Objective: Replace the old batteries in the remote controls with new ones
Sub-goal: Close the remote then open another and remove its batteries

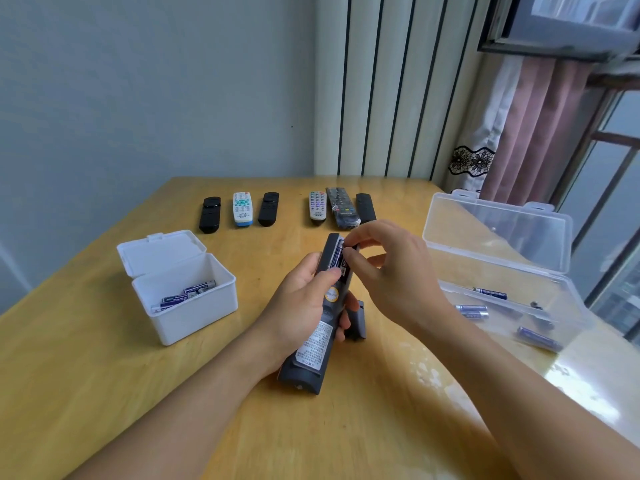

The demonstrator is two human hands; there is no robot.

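My left hand grips a dark grey remote turned back side up, its battery bay open at the far end. A blue battery lies in the bay. My right hand pinches at the bay's far end, fingertips on a battery there. The grey battery cover lies on the table just right of the remote. A white box at the left holds several batteries. A clear box at the right holds several blue batteries.
Two rows of remotes lie at the table's far side: three at the left and three at the right. The wooden table meets a wall behind and a curtain and window at the right.
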